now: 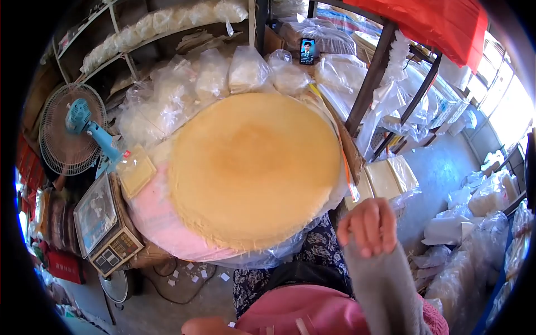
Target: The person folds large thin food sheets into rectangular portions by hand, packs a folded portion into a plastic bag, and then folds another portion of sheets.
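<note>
Your right grip (369,228) is curled into a loose fist at the lower right of the frame, raised above the end of a grey sleeve (379,279); you cannot tell whether anything is tucked inside it. Your left grip (215,326) is cut off by the bottom edge, left of centre, so its state cannot be told.

Before you, filling the middle of the frame, lies a big round stack of thin tan sheets (257,167) (darker in a patch above its middle, ragged along its lower edge). It rests on a pink cover (151,206), which shows at its lower left. Nearest your right grip, just above it in the frame, are pale blocks (391,177) partly wrapped in plastic.

At the left you have a fan (80,115), with a weighing scale (106,229) below it. Filled clear bags (245,70) line the stack's upper edge, and a lit phone (307,51) stands behind them at upper centre.
</note>
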The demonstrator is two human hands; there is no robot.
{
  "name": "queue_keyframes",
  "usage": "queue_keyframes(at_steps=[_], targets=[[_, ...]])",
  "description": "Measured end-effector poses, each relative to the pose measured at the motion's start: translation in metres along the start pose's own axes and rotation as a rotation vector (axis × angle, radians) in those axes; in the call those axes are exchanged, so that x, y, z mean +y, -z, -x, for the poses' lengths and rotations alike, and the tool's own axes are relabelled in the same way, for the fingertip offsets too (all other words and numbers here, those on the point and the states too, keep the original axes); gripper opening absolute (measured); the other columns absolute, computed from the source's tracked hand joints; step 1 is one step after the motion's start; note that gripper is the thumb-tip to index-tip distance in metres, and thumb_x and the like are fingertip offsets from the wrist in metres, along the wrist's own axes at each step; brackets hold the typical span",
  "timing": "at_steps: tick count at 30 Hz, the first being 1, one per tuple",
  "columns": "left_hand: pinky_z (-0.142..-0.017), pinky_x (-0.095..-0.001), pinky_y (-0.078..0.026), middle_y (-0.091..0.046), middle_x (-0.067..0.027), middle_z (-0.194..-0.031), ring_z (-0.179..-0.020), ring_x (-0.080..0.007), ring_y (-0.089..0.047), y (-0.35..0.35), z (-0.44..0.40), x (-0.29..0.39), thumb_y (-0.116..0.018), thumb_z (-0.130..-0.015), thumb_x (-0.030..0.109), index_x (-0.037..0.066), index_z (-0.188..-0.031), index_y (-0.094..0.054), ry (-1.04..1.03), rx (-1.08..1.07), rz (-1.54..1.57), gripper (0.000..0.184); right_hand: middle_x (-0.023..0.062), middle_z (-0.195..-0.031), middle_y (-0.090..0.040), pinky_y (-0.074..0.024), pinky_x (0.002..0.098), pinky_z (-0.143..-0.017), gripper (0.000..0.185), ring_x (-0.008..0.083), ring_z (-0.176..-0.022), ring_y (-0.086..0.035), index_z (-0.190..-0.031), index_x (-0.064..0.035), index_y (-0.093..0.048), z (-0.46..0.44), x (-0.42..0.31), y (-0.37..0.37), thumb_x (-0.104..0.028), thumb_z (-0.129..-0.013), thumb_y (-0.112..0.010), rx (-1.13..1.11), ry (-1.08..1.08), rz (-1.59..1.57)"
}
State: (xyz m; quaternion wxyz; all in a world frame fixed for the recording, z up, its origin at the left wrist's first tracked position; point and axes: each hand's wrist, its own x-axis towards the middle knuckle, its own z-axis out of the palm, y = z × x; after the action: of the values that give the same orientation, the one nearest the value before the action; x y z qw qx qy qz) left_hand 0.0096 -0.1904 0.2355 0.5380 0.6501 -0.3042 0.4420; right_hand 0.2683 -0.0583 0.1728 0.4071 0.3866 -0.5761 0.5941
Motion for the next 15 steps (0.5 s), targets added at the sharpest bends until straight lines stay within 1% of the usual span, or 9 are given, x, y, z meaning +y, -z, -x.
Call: queue_keyframes(at_steps=[3,6,7,9,12,15], targets=[[-0.071,-0.0427,-0.051,-0.064,-0.0152,-0.087,-0.079,-0.0277,-0.063,0.008,0.009,-0.002,-0.057,-0.092,0.014,-0.003,-0.092,-0.068,0.120,-0.012,-0.023,0.021,0.0128,-0.090,-0.062,-0.0399,0.0485,-0.096,0.016,0.0281,-0.090,-0.062,-0.090,-0.0019,-0.068,0.001,-0.004,-0.006,-0.010,-0.092,-0.054,0.040,-0.130,0.010],[-0.074,-0.0429,-0.050,-0.065,-0.0131,-0.087,-0.078,-0.0264,-0.063,0.014,0.017,-0.010,-0.058,-0.092,0.015,-0.002,-0.091,-0.069,0.127,-0.002,-0.037,0.021,0.0121,-0.090,-0.061,-0.0415,0.0461,-0.093,0.013,0.0297,-0.089,-0.061,-0.093,-0.0011,-0.066,-0.017,0.007,-0.031,-0.009,-0.091,-0.056,-0.059,-0.433,0.170],[-0.076,-0.0432,-0.049,-0.065,-0.0117,-0.087,-0.078,-0.0258,-0.062,0.016,0.020,-0.012,-0.060,-0.091,0.018,-0.002,-0.092,-0.070,0.129,-0.001,-0.023,0.022,0.0120,-0.090,-0.061,-0.0419,0.0455,-0.093,0.013,0.0304,-0.089,-0.060,-0.093,-0.0008,-0.066,-0.020,0.010,-0.038,-0.008,-0.091,-0.055,-0.076,-0.498,0.205],[-0.076,-0.0432,-0.049,-0.065,-0.0116,-0.087,-0.077,-0.0259,-0.062,0.017,0.025,-0.016,-0.060,-0.091,0.018,-0.002,-0.091,-0.070,0.130,0.002,-0.015,0.022,0.0120,-0.091,-0.061,-0.0428,0.0443,-0.091,0.012,0.0318,-0.089,-0.059,-0.095,-0.0004,-0.065,-0.022,0.016,-0.048,-0.007,-0.091,-0.055,-0.116,-0.628,0.276],[-0.076,-0.0435,-0.049,-0.065,-0.0117,-0.085,-0.077,-0.0259,-0.062,0.020,0.028,-0.015,-0.060,-0.091,0.017,-0.001,-0.091,-0.069,0.131,-0.023,-0.021,0.021,0.0117,-0.095,-0.061,-0.0437,0.0444,-0.090,0.011,0.0320,-0.091,-0.059,-0.096,-0.0010,-0.064,-0.018,0.023,-0.053,-0.006,-0.091,-0.055,-0.098,-0.620,0.243],[-0.075,-0.0435,-0.049,-0.065,-0.0123,-0.084,-0.076,-0.0260,-0.062,0.028,0.035,-0.009,-0.060,-0.091,0.016,-0.001,-0.089,-0.069,0.069,-0.047,-0.024,0.020,0.0129,-0.098,-0.062,-0.0441,0.0451,-0.090,0.012,0.0321,-0.092,-0.059,-0.096,-0.0002,-0.064,-0.031,0.014,-0.056,-0.005,-0.091,-0.054,0.034,-0.580,0.186]])
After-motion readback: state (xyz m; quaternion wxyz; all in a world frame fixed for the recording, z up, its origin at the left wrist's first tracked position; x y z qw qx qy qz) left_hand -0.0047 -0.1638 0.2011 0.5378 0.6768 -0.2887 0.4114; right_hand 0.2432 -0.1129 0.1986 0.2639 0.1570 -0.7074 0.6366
